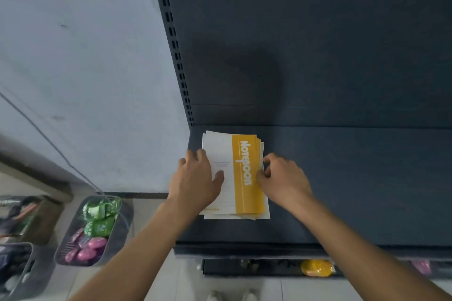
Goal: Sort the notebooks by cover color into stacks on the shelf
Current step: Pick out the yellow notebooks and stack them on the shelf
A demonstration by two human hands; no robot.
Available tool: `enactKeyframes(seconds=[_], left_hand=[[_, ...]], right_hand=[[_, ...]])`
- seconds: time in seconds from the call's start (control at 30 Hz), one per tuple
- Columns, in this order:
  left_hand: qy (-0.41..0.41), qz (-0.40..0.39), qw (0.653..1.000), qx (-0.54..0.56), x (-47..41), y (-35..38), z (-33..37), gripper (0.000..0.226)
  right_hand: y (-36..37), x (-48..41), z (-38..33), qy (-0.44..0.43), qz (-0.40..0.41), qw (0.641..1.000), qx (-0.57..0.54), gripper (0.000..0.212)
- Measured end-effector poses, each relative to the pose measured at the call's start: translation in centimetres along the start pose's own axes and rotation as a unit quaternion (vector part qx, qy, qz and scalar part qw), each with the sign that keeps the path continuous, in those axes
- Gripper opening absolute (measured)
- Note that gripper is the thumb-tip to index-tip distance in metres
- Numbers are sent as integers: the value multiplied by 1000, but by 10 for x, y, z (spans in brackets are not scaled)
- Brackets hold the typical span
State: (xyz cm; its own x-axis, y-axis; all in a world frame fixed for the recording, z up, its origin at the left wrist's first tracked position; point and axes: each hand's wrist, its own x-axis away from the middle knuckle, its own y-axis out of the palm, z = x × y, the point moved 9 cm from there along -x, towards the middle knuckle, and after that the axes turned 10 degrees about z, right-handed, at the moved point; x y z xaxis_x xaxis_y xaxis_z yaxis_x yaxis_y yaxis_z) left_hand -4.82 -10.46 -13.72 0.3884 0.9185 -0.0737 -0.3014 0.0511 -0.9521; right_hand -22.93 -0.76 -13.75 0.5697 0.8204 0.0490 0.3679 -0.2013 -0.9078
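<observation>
Both hands bracket a stack of notebooks (234,176) lying flat at the left end of the dark shelf (354,178), close to its back corner. On the white part of the top cover the left hand (195,176) lies flat, thumb forward and fingers spread over the stack's left edge. At the right edge the right hand (283,178) pinches, its fingertips curled against the cover edges; how many notebooks it has caught I cannot tell.

That top notebook has a white cover with a yellow band printed "Notebook"; more yellow-banded edges fan out slightly beneath it, so the pile is not squared.

These look like thin, soft-cover booklets: light, floppy, and probably slick cover on cover, so they likely slide and splay if lifted by one corner. Gripping along a long edge, with the other palm pressing the pile down, seems the safest hold.

Left of the shelf, on the floor, a grey basket (117,234) holds green and pink packets.
</observation>
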Motion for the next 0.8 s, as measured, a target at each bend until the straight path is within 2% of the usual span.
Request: enactKeyframes(seconds=[0.2, 0.47, 0.8], left_hand=[[-7, 14, 1000, 0, -4, 6, -3, 56], [-36, -5, 999, -15, -7, 7, -5, 46], [-80, -20, 997, 3, 0, -1, -22, 33]], right_hand=[[14, 4, 0, 18, 20, 1000, 14, 20], [24, 14, -10, -39, 52, 997, 41, 25], [35, 22, -21, -63, 34, 996, 43, 33]])
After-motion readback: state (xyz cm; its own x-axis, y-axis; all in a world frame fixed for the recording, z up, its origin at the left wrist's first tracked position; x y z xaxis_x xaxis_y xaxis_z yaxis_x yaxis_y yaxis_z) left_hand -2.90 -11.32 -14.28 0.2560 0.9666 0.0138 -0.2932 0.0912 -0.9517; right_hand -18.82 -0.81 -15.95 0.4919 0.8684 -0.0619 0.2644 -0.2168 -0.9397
